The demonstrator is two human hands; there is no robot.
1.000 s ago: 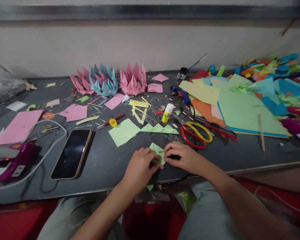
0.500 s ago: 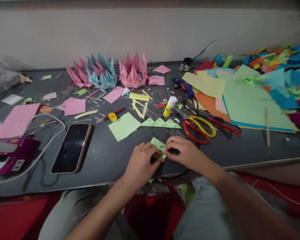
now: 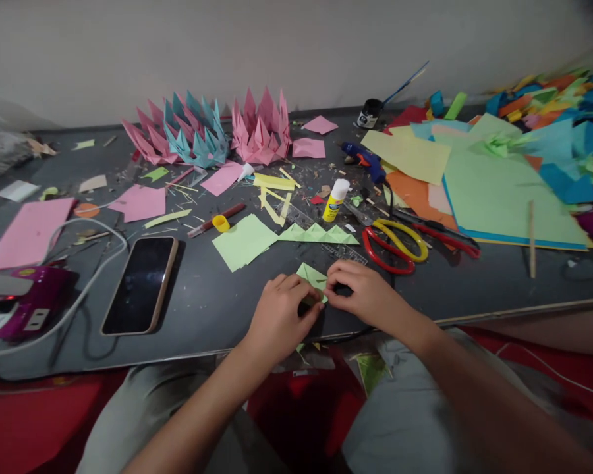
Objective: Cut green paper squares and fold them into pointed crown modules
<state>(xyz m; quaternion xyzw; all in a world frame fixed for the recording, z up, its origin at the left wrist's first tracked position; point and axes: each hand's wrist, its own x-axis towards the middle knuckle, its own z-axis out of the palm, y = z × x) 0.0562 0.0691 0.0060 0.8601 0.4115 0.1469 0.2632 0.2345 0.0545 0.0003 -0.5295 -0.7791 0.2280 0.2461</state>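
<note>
A small light-green sheet of folded paper (image 3: 310, 274) lies near the table's front edge, partly hidden under my fingers. My left hand (image 3: 284, 315) is closed on its left and lower side, thumb pointing right. From the right, my right hand (image 3: 358, 289) pinches its other edge between thumb and fingers. Just beyond it stretches a row of green folded paper triangles (image 3: 319, 234). To the left of that row rests a stack of square green sheets (image 3: 244, 241). A yellow glue stick (image 3: 336, 199) with a white cap stands upright behind the row.
Scissors (image 3: 395, 245) with red and yellow handles lie right of my hands, near a blue glue gun (image 3: 364, 161). A phone (image 3: 141, 285) lies at left beside a purple power strip (image 3: 22, 303) and white cable. Pink and blue paper crowns (image 3: 261, 128) stand behind. Coloured sheets (image 3: 508, 191) fill the right.
The whole scene sits slightly higher in the picture, as the camera has tilted a little. Both hands stay on the green paper in nearly the same pose.
</note>
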